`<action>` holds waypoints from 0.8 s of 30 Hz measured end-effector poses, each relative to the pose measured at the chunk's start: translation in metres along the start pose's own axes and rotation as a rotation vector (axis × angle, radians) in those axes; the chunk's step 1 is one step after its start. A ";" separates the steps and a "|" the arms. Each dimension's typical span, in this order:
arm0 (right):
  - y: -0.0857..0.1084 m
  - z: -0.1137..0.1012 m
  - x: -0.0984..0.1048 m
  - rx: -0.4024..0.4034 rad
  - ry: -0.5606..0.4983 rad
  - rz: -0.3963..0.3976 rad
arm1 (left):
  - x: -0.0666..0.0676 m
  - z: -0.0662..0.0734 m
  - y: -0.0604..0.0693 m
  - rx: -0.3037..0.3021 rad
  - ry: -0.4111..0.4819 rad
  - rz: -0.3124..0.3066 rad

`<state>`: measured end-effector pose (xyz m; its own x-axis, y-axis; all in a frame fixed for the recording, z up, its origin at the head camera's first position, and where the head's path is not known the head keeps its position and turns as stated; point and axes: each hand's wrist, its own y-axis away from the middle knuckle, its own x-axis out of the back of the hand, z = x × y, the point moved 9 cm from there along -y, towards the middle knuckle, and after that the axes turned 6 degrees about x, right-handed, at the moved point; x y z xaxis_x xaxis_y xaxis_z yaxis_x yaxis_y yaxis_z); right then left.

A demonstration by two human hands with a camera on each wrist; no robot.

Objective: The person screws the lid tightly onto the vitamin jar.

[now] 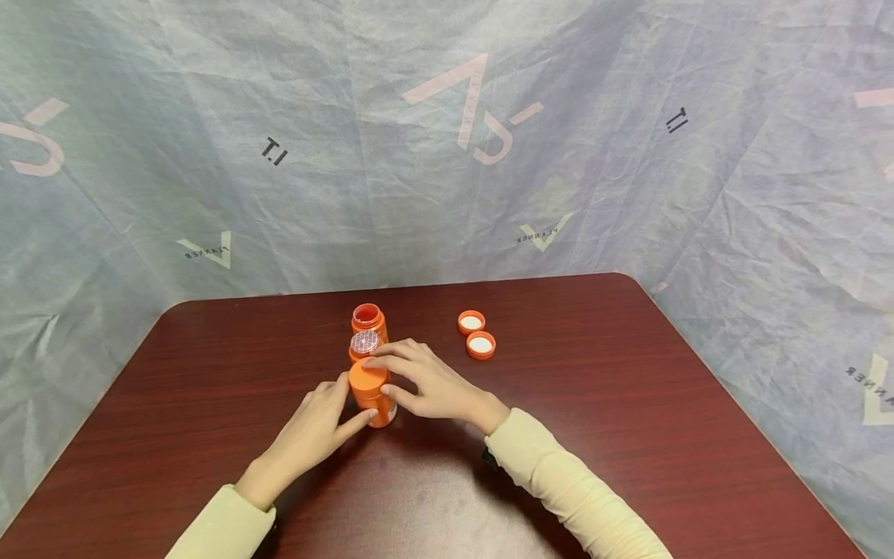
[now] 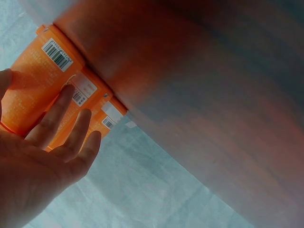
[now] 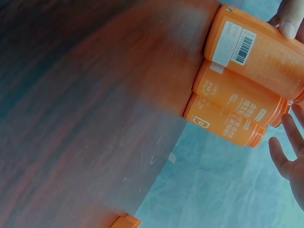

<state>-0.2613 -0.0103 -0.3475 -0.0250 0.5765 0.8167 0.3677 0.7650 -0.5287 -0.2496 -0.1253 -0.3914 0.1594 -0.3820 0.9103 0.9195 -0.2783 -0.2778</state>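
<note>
Three orange bottles stand in a row on the table. The front bottle [image 1: 381, 405] wears its orange cap [image 1: 366, 377]. My left hand [image 1: 314, 423] holds its body, thumb on the near side and fingers along the left. From the right, my right hand [image 1: 436, 384] pinches the cap between thumb and fingers. Behind it, the middle bottle [image 1: 365, 342] is uncapped and shows a patterned seal across its mouth. The rear bottle [image 1: 367, 314] has an open mouth. In the right wrist view, some right fingers [image 3: 293, 130] are spread near the bottle necks.
Two loose orange caps [image 1: 471, 322] with white linings lie upturned to the right of the bottles on the dark red wooden table [image 1: 594, 388]. A printed grey cloth [image 1: 391, 194] hangs behind the table and at its sides.
</note>
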 end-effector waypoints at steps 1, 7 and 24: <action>0.000 0.000 0.000 0.001 -0.001 -0.001 | 0.000 0.000 0.000 0.000 0.000 -0.001; 0.001 0.000 0.000 0.004 0.014 0.015 | 0.000 0.000 0.000 -0.004 -0.007 0.003; 0.001 -0.001 -0.005 -0.005 0.011 -0.018 | 0.001 0.001 0.001 -0.016 0.000 0.020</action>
<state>-0.2603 -0.0130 -0.3517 -0.0211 0.5590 0.8289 0.3723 0.7739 -0.5124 -0.2480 -0.1249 -0.3907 0.1775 -0.3873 0.9047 0.9101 -0.2851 -0.3006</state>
